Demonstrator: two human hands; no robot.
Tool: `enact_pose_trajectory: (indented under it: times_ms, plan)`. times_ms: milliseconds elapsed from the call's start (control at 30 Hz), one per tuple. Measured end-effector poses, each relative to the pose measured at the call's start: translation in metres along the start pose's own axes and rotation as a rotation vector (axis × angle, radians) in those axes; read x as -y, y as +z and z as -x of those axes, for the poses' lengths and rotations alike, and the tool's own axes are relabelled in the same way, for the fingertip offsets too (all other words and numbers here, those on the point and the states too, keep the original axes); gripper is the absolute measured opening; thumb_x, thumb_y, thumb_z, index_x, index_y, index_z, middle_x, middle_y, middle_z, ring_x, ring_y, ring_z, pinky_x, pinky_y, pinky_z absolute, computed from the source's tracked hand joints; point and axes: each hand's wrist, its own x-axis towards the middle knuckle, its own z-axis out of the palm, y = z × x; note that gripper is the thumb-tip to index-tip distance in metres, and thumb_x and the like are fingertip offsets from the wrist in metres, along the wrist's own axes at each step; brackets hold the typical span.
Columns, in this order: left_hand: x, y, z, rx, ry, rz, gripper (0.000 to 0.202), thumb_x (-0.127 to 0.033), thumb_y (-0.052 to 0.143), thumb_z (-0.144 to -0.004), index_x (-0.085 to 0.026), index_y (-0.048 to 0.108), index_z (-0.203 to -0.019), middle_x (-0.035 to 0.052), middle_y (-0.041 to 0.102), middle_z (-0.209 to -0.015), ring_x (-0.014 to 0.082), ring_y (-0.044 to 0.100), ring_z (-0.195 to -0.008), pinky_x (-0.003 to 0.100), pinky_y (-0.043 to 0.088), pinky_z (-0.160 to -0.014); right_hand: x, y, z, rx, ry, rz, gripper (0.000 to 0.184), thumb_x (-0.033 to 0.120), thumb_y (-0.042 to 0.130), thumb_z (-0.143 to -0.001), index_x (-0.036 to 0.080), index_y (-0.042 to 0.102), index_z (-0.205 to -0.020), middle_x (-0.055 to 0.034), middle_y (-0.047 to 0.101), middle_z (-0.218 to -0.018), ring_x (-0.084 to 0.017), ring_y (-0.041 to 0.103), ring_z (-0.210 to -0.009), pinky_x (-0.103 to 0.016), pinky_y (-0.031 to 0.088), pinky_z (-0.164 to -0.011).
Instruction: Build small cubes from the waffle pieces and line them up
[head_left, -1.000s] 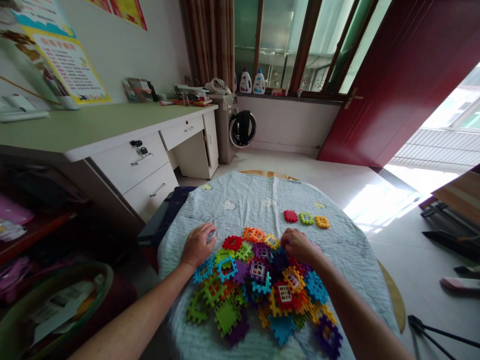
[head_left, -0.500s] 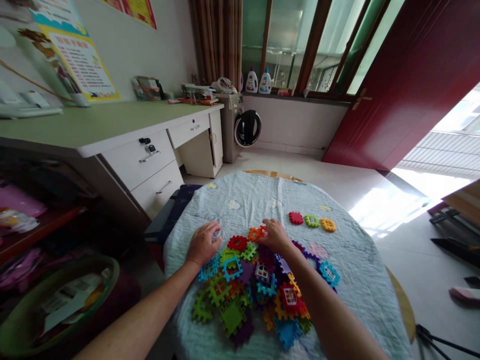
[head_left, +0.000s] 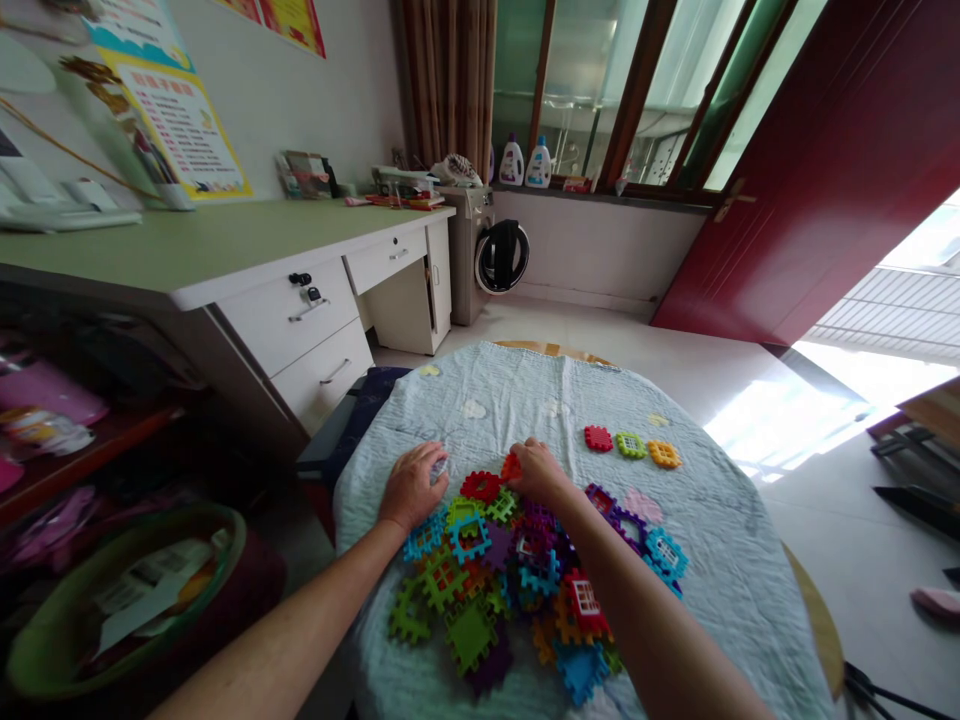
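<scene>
A heap of colourful interlocking plastic building tiles with notched edges lies on the cloth. At its far edge, my right hand has its fingers closed on an orange tile, mostly covered by the hand. Beside the heap's left side rests my left hand, thumb apart from the curved fingers; a small pale patch shows between them, too unclear to name. A red tile and a blue tile lie near it. Beyond the heap, a red tile, a green tile and a yellow-orange tile form a row.
A pale blue cloth covers the round table. At left stand a desk with drawers and a bin holding papers. Farther back are a washing machine with its door ajar and a red door.
My right hand has shifted slightly left over the orange tile, covering more of it. My left hand stays by the heap. The whole view has moved a little.
</scene>
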Motion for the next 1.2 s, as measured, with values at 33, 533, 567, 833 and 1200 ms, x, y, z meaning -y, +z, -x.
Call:
enact_pose_trajectory:
  times_ms: [33, 533, 567, 833, 1200]
  plan:
    - [0.0, 0.0, 0.0, 0.002, 0.001, -0.003, 0.031, -0.025, 0.055, -0.078, -0.02, 0.071, -0.105, 0.0096, 0.067, -0.127, 0.0279, 0.058, -0.124, 0.046, 0.043, -0.11, 0.001, 0.001, -0.001, 0.0, -0.004, 0.001, 0.028, 0.03, 0.068, -0.074, 0.016, 0.066, -0.098, -0.0133, 0.062, -0.105, -0.024, 0.056, -0.096, -0.03, 0.041, -0.081]
    - [0.004, 0.004, 0.001, -0.013, 0.011, -0.008, 0.031, -0.025, 0.053, -0.078, -0.021, 0.069, -0.103, 0.0098, 0.068, -0.126, 0.0277, 0.059, -0.123, 0.046, 0.043, -0.109, -0.088, -0.05, -0.018, -0.11, 0.09, 0.037, 0.054, 0.017, 0.069, -0.068, 0.016, 0.062, -0.122, -0.0122, 0.056, -0.113, -0.023, 0.052, -0.098, -0.032, 0.041, -0.087]
    - [0.005, 0.004, 0.001, -0.016, 0.009, -0.01, 0.031, -0.025, 0.053, -0.078, -0.021, 0.069, -0.103, 0.0099, 0.068, -0.126, 0.0277, 0.059, -0.123, 0.046, 0.043, -0.109, -0.095, -0.051, -0.021, -0.096, 0.093, 0.046, 0.054, 0.017, 0.069, -0.068, 0.016, 0.062, -0.122, -0.0127, 0.057, -0.113, -0.024, 0.053, -0.099, -0.032, 0.041, -0.086]
    - [0.006, 0.004, 0.003, -0.028, -0.003, -0.023, 0.03, -0.026, 0.054, -0.078, -0.021, 0.068, -0.104, 0.01, 0.067, -0.127, 0.0286, 0.058, -0.124, 0.046, 0.043, -0.11, -0.112, -0.033, -0.041, 0.042, 0.047, 0.104, 0.047, 0.017, 0.073, -0.066, 0.022, 0.07, -0.113, -0.008, 0.064, -0.11, -0.022, 0.06, -0.094, -0.029, 0.043, -0.083]
    - [0.004, 0.003, 0.003, -0.024, -0.016, -0.035, 0.03, -0.026, 0.054, -0.078, -0.022, 0.067, -0.104, 0.0099, 0.066, -0.128, 0.0287, 0.057, -0.124, 0.046, 0.043, -0.109, -0.116, -0.043, -0.048, 0.069, 0.024, 0.073, 0.06, 0.016, 0.079, -0.059, 0.019, 0.069, -0.118, -0.0083, 0.066, -0.111, -0.021, 0.063, -0.09, -0.027, 0.047, -0.078]
